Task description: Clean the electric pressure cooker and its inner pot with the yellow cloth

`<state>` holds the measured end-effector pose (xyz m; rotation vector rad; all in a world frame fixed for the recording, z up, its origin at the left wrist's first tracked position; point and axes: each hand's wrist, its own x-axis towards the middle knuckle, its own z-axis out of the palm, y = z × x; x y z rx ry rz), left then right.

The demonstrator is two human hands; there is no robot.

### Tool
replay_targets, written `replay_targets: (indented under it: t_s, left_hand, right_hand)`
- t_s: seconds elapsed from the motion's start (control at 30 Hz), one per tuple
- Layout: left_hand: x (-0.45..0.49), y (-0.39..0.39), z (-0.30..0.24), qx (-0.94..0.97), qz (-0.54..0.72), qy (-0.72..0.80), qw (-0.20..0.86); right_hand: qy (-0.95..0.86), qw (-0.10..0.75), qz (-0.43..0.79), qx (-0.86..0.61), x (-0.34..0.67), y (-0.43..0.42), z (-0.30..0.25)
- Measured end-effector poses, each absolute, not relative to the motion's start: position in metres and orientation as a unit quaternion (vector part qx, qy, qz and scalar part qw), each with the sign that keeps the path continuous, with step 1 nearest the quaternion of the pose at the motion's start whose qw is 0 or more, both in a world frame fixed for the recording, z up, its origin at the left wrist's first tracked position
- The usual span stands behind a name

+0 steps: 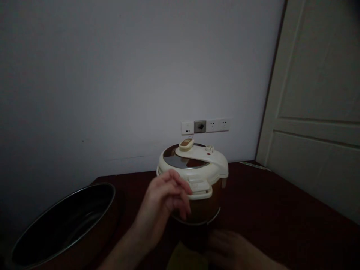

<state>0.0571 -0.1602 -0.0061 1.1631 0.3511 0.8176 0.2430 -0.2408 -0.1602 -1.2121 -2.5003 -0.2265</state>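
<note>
An electric pressure cooker (195,174) with a cream lid and a brown body stands upright on the dark red table. My left hand (168,193) is raised in front of its left side, close to the cream front handle (200,191). Its fingers are loosely bent and apart, with nothing visible in them; whether they touch the handle I cannot tell. Low in the view, my right hand (229,247) is dim and blurred, its fingers pointing left. Beside those fingers lies a yellow-green thing, perhaps a cloth (187,258), cut off by the bottom edge.
A large dark pan (64,225) with a shiny rim sits at the left of the table (270,210). Behind the cooker, several wall sockets (205,126) line the pale wall. A white panelled door (317,112) borders the right side. The light is dim.
</note>
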Motion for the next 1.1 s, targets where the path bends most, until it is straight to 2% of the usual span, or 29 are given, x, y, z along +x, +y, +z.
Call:
replay_targets:
  t_s: [0.13,0.27,0.5,0.57,0.67,0.8,0.9,0.97,1.03,1.1]
  left_hand:
    - [0.038,-0.138,0.014,0.562,0.552,0.155,0.596]
    - [0.033,-0.113,-0.001,0.547,0.642,0.175,0.508]
    - [0.039,-0.074,-0.03,0.559,0.639,0.255,0.463]
    - [0.041,-0.067,-0.033,0.575,0.629,0.27,0.447]
    - [0.042,-0.061,-0.036,0.62,0.579,0.297,0.438]
    - [0.04,-0.05,-0.041,0.67,0.508,0.339,0.422]
    - [0.035,-0.031,-0.051,0.705,0.484,0.388,0.344]
    - [0.033,-0.017,-0.06,0.728,0.462,0.436,0.259]
    - [0.033,-0.004,-0.069,0.734,0.449,0.469,0.199]
    - [0.035,0.003,-0.076,0.729,0.447,0.472,0.213]
  right_hand:
    - [-0.906,0.171,-0.104,-0.373,0.193,-0.212,-0.203]
    - [-0.912,0.162,-0.144,-0.347,0.175,-0.186,-0.251]
    - [-0.91,0.221,-0.145,-0.321,0.183,-0.183,-0.307]
    - [-0.914,0.218,-0.147,-0.31,0.184,-0.181,-0.32]
    - [-0.899,0.205,-0.117,-0.37,0.181,-0.18,-0.328]
    - [-0.853,0.259,-0.031,-0.453,0.179,-0.197,-0.288]
    - [-0.797,0.378,-0.011,-0.47,0.194,-0.221,-0.218]
    - [-0.76,0.473,-0.123,-0.43,0.212,-0.235,-0.167]
    - [-0.737,0.482,-0.235,-0.412,0.233,-0.24,-0.124]
    - [-0.729,0.438,-0.302,-0.43,0.25,-0.234,-0.094]
